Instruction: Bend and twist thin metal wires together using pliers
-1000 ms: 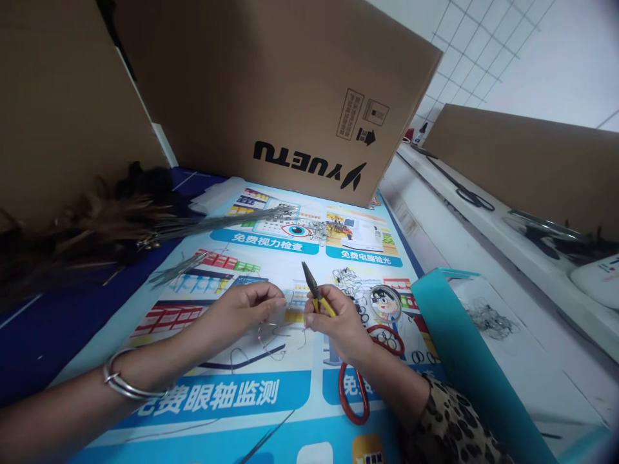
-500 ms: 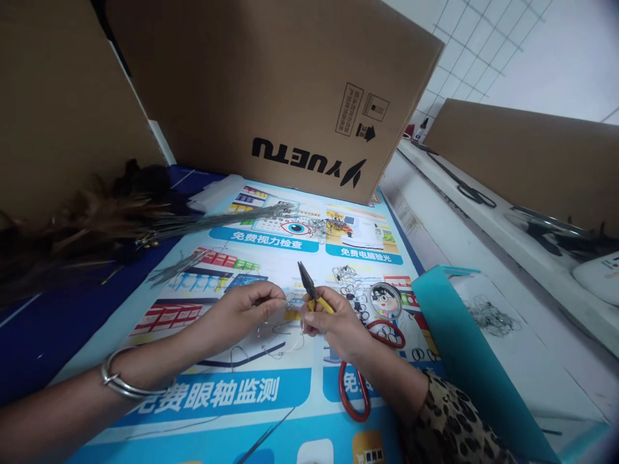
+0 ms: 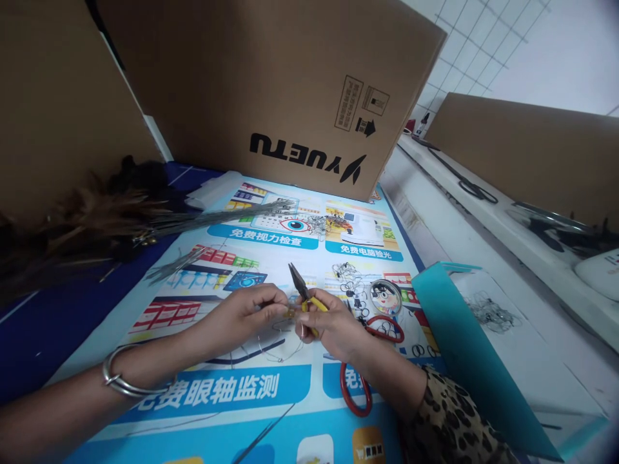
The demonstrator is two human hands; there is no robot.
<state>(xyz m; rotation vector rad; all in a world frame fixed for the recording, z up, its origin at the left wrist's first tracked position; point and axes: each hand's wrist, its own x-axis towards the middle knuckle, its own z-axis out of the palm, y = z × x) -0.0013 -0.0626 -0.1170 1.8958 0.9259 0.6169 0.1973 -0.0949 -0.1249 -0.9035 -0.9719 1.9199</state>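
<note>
In my right hand (image 3: 333,327) rests a pair of needle-nose pliers (image 3: 298,282) with yellow handles, its dark jaws pointing up and away. My left hand (image 3: 254,316) is closed in a pinch just left of it, fingertips almost touching the right hand. Thin wire (image 3: 261,351) loops below the fingertips; the left pinch appears to hold its end, though the exact grip is small and partly hidden. Red-handled scissors (image 3: 356,407) lie under and beside my right forearm. Behind the right hand sit a round picture disc (image 3: 385,298) and small dark wire loops (image 3: 345,270).
A large cardboard box (image 3: 271,84) stands across the back. Bundled straight wires (image 3: 232,219) and brown feathers (image 3: 87,206) lie at left. To the right, a teal open box (image 3: 464,348) holds tangled wire (image 3: 491,312). Thin dark rods (image 3: 265,432) lie on the printed sheet in front.
Both hands have come closer together, the left moving slightly right and the right slightly left and down with the pliers. The dangling wire loop has shifted.
</note>
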